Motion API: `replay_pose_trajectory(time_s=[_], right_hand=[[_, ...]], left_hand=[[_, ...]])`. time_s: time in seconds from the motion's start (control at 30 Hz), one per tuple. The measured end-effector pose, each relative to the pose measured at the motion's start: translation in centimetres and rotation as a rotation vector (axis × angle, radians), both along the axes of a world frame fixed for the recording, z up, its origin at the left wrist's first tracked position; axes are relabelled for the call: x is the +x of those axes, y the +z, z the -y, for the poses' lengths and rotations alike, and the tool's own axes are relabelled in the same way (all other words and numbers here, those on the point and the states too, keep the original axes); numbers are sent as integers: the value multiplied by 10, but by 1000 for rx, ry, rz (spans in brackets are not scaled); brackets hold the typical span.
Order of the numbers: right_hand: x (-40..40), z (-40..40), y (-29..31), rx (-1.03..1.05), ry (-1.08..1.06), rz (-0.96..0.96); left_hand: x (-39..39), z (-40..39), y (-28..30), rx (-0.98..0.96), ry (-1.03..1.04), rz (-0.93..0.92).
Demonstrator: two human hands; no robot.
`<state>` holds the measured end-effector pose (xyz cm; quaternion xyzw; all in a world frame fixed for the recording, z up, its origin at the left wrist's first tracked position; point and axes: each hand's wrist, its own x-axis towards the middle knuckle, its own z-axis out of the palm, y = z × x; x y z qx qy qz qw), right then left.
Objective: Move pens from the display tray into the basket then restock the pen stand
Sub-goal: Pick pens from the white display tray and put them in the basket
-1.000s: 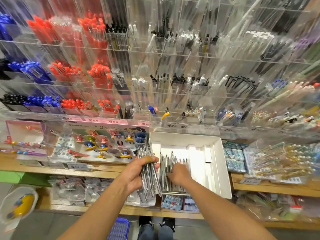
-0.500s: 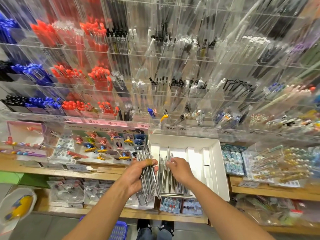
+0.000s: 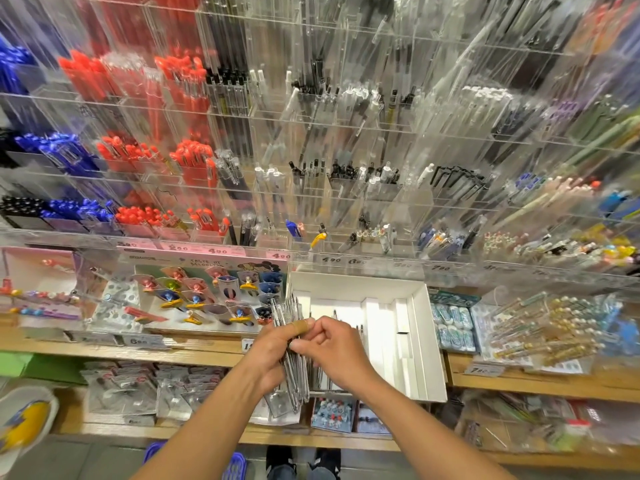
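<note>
Two wooden shelves (image 3: 194, 349) under acrylic racks (image 3: 346, 188).

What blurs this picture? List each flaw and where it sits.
Head view: motion blur smears the right and bottom edges, wide-angle distortion bows the acrylic pen stand, and glare whitens its clear walls; the left hand, right hand and pens stay fairly sharp.

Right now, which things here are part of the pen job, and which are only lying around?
Part of the job:
- bundle of clear pens, gripped by the left hand
- right hand, pinching the bundle
- white display tray
- blue basket on the floor
- acrylic pen stand

Just lying about:
- clip display card
- eraser packs
- price tags
</note>
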<state>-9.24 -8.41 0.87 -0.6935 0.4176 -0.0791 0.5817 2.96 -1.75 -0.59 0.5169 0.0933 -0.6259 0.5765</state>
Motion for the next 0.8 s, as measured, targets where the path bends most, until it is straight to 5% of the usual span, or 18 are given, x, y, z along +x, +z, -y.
replay_pose_trajectory(time_s=[0.17,0.27,0.37,0.5,0.7,0.8], right_hand=[[-7,31,-22,114,-45,-13],[-9,55,-56,-42,-139,-308],[-8,60,-88,-169,44,-603],[0,50,-112,-256,133,-767],[4,49,-104,-226,103,-755],[0,51,-83,-163,77,-575]], left_hand=[[6,-6,1,20,-13,15],[9,-9,3,-5,5,-13],[11,-11,3,7,15,-30],[16,-14,4,9,27,-35],[18,-16,5,2,11,-19],[16,-15,1,18,34,-16]])
